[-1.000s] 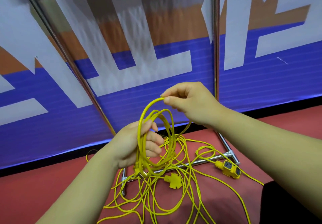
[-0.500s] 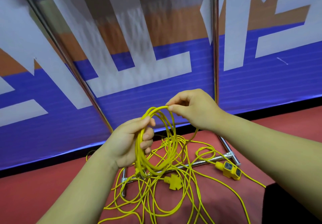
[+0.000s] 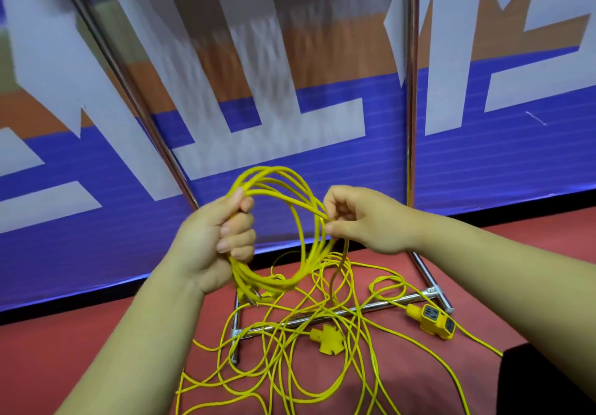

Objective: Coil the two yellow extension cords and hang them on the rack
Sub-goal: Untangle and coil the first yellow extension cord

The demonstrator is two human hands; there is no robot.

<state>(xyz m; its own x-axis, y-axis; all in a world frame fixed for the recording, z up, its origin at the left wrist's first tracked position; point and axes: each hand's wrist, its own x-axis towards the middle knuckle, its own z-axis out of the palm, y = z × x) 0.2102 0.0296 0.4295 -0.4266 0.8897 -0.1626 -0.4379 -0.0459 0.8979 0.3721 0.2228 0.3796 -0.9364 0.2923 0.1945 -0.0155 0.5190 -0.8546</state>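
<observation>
We lowered our right grip point(image 3: 364, 221) beside the coil point(image 3: 274, 172), pinching a strand point(image 3: 309, 210), left grip point(image 3: 213, 240) clutching the coil; most cord point(image 3: 371, 379) lay loose, nothing hung.

No legible text, banner point(image 3: 483, 163) shows white letter shapes (cropped)

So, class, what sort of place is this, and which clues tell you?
Probably a sports hall or event venue, not certain: red floor, a big blue, orange and white printed banner behind, and a chrome rack.
</observation>
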